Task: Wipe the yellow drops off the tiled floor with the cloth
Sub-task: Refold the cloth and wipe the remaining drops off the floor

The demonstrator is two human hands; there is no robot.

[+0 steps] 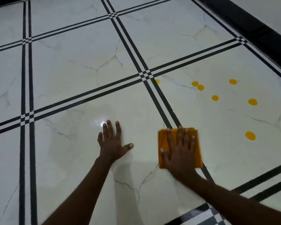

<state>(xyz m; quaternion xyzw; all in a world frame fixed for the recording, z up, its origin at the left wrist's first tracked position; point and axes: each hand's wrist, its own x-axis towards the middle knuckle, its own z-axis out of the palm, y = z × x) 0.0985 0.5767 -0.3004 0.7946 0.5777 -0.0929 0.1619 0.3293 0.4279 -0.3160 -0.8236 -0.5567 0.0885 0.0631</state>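
I have both hands down on the glossy white marble-look tiled floor [81, 78], which is crossed by paired black stripe lines. My right hand [179, 150] lies flat with its fingers spread on top of a folded square orange-yellow cloth [199, 153], pressing it against the floor rather than gripping it; the cloth sits right on one of the black double lines, with its edges showing past the fingertips and to both sides of the palm. My left hand [112, 142] is well apart from it, open and empty, palm down on the bare tile with the thumb pointing toward the right hand. A bright glare spot [99, 123] shines on the tile just beside the left fingertips.

The round yellow drops [215, 98] lie ahead of and to the right of my right hand, all on the one tile beyond the line under the cloth. I count seven: one [250, 135] near the cloth's right side, level with the fingertips; the others farther ahead, two of them touching each other, and one [157, 81] hard against the black line crossing. None touches the cloth. A dark black skirting band [253, 28] runs far ahead on the right.
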